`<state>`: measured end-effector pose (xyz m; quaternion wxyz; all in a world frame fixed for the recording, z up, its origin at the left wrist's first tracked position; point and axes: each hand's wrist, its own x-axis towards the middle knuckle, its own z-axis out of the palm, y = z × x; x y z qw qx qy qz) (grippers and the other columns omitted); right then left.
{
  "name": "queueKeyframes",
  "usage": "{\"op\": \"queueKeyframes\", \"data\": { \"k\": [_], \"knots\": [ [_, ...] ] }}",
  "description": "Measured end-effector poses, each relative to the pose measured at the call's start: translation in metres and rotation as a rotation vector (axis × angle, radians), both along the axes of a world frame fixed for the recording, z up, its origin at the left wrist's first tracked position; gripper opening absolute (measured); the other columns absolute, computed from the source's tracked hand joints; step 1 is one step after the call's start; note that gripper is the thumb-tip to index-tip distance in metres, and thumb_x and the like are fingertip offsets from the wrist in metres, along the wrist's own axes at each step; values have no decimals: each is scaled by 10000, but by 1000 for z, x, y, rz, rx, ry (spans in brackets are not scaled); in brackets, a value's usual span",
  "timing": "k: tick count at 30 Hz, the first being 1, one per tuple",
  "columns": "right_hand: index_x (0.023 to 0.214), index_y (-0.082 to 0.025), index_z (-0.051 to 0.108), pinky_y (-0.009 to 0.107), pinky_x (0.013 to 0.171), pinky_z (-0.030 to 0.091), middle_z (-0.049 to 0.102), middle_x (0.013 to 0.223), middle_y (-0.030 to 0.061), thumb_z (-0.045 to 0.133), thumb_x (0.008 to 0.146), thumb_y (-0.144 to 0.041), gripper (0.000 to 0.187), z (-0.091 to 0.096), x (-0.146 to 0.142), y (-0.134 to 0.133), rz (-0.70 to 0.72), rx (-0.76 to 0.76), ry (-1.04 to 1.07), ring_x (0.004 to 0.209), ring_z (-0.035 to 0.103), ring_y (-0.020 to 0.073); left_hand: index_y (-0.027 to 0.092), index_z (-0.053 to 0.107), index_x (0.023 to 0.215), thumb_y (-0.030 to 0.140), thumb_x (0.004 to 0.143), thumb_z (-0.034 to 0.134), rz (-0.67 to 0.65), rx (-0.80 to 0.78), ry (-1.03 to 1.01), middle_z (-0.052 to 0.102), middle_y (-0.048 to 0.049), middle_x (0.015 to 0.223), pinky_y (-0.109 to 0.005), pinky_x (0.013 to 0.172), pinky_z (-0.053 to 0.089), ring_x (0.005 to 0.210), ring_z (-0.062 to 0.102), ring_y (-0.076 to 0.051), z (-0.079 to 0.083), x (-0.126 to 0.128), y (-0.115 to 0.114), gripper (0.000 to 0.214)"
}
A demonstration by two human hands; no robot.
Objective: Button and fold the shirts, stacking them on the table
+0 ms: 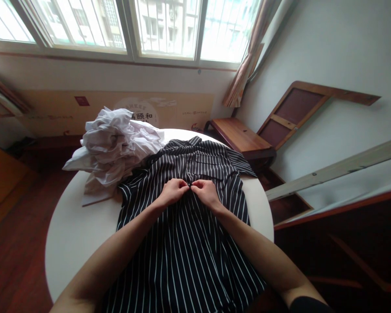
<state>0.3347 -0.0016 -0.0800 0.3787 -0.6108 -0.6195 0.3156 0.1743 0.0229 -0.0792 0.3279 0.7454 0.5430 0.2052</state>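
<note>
A black shirt with white stripes lies spread on the round white table, collar toward the window and its lower part reaching the near edge. My left hand and my right hand meet at the middle of its front, fingertips nearly touching. Each hand pinches the cloth along the button placket. A button shows just above the fingers; whatever lies between the fingertips is hidden. One short sleeve spreads out at the right.
A heap of crumpled white cloth sits on the table's far left. Beyond the table at right stands a wooden bench, with a wooden frame against the wall. Windows run along the back.
</note>
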Motion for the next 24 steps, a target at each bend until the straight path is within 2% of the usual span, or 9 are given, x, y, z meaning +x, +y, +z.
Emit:
{"op": "queueKeyframes", "data": {
  "k": [6, 10, 13, 15, 24],
  "knots": [
    [826, -149, 724, 299, 747, 507, 722, 797, 53, 587, 701, -233, 203, -1, 0, -2, 20, -19, 113, 748, 659, 177, 172, 712, 809, 310, 795, 539, 23, -21, 19, 701, -36, 816, -244, 680, 461, 766, 629, -166, 2, 1, -1, 222],
    [793, -149, 726, 263, 635, 487, 688, 680, 23, 572, 667, -205, 206, -3, 2, 0, 41, -187, 357, 633, 606, 138, 162, 713, 805, 318, 789, 547, 27, -46, -25, 698, -37, 800, -237, 674, 461, 752, 625, -164, 2, 0, 0, 229],
    [742, -157, 716, 232, 607, 463, 659, 642, -2, 588, 626, -167, 172, -3, 5, 4, 34, -341, 579, 601, 569, 103, 151, 717, 798, 331, 764, 574, 42, -76, -106, 697, -40, 779, -233, 674, 464, 746, 623, -167, 0, -1, 1, 232],
    [710, -157, 705, 218, 596, 450, 644, 630, -11, 616, 600, -154, 141, -2, 6, 5, 32, -388, 652, 593, 554, 89, 147, 717, 793, 341, 749, 589, 44, -93, -156, 697, -41, 770, -231, 668, 464, 738, 622, -168, -3, -1, 2, 236],
    [700, -143, 679, 205, 552, 408, 625, 633, -9, 714, 598, -245, 149, -2, 5, 5, 56, -359, 684, 565, 521, 76, 112, 689, 774, 354, 723, 579, -43, -188, -340, 675, -43, 721, -237, 627, 448, 657, 595, -142, -5, -3, 6, 270]
  ]
}}
